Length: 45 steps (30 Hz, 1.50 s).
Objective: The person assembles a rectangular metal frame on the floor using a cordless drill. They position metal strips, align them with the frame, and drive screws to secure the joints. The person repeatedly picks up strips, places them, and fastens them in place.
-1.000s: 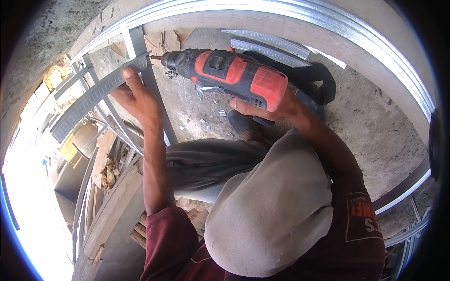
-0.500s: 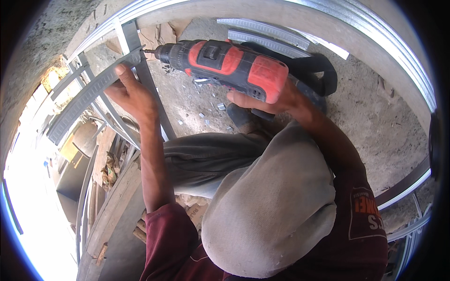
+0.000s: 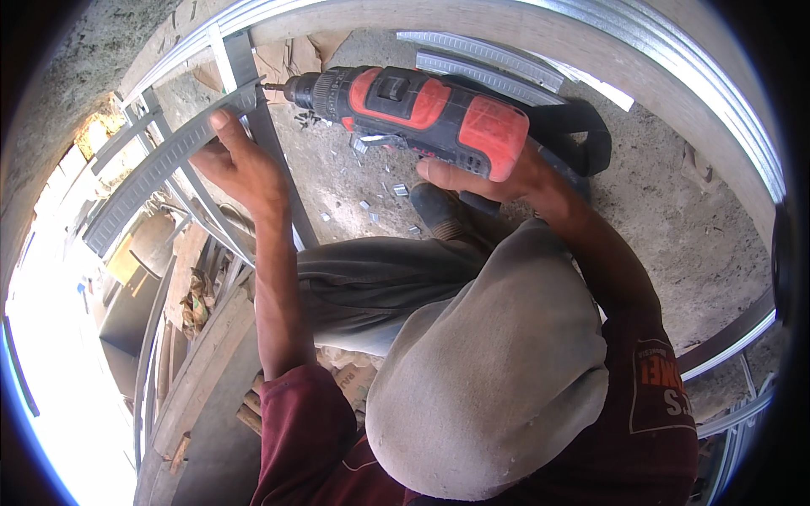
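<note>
We have our left grip (image 3: 245, 173) clasped on a ribbed metal strip (image 3: 160, 162) in the upper left of the frame, the thumb lying along its face and the fingers mostly hidden behind it. The strip slants from the upper left down toward the left edge, crossing in front of a flat metal bar (image 3: 266, 128). Our right grip (image 3: 506, 191) is wrapped around the handle of a red and black drill (image 3: 422, 110), though much of that handle is hidden under the body. The drill lies level across the upper middle, its bit (image 3: 272, 86) pointing left at the upper end of the strip; whether the tip touches we cannot tell. Below it, small shiny scraps (image 3: 401, 191) are scattered on the rough floor (image 3: 666, 236), near our shoe (image 3: 434, 207). Behind the drill, toward the upper right, we see two more ribbed strips (image 3: 489, 76) and a black strap (image 3: 586, 152). Brown paper (image 3: 291, 55) lies at the top, left of centre
</note>
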Available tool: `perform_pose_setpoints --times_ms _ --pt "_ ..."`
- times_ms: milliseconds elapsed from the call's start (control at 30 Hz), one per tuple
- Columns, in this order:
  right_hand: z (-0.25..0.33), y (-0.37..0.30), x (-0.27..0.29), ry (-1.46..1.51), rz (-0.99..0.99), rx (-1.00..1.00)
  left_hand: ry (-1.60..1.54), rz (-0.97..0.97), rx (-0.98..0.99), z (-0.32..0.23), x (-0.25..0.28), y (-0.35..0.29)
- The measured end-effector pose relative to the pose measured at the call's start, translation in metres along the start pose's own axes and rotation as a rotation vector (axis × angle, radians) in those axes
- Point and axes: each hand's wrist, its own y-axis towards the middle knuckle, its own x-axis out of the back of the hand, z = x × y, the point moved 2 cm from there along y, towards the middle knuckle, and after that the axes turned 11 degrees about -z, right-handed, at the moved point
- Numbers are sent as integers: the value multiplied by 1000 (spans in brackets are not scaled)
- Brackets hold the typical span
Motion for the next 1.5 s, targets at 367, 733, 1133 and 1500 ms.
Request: perform_pose_setpoints --times_ms 367,733,1133,1500 --pt "2 1 0 -108 -10 144 13 19 -1 8 5 3" --pt "-5 7 1 -65 -6 158 -69 3 -28 9 1 4" --pt "-3 9 3 -87 25 125 -42 20 8 6 3 4" --pt "-1 9 1 -137 -28 221 -68 2 27 7 2 5"
